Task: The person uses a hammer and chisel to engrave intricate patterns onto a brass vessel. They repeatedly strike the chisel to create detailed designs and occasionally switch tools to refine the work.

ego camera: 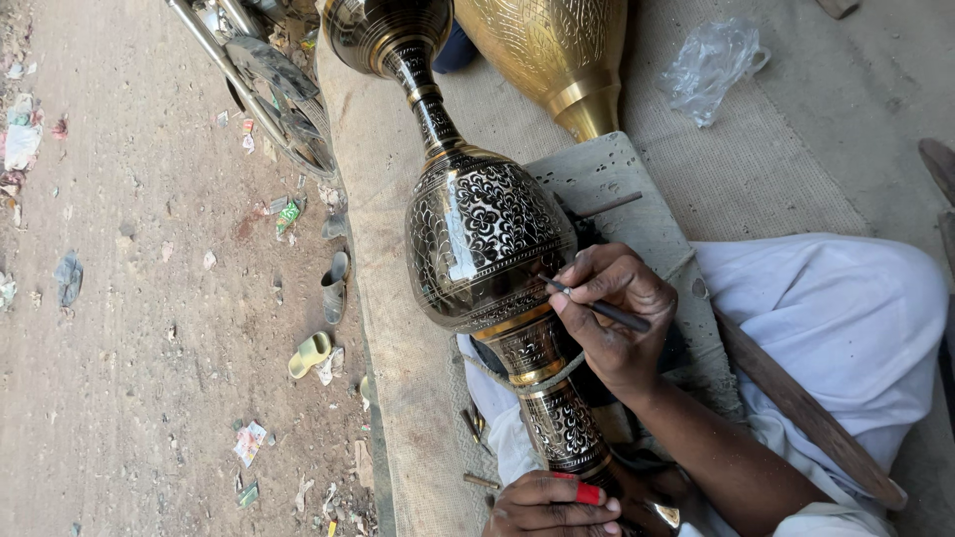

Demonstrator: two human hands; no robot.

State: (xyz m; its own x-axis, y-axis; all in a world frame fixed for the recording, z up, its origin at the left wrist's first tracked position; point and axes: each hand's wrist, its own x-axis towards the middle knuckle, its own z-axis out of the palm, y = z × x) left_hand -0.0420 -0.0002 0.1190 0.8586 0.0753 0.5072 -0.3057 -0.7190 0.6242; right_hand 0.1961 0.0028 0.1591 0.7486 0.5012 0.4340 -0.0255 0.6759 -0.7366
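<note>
Left hand (557,505) clamps the base of the engraved vase (487,249) lying across the lap, right hand (617,313) pinches a graver (597,306) with its tip against the belly, gold vase (557,50) beyond.

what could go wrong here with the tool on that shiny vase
1. The right hand presses a thin engraving tool against the rounded, glossy belly of the black and brass vase; the tip might skid and scratch the finished pattern.
2. The vase lies tilted, steadied only at its base end by the left hand; it could roll.
3. A slip could jab the left hand's fingers.
</note>
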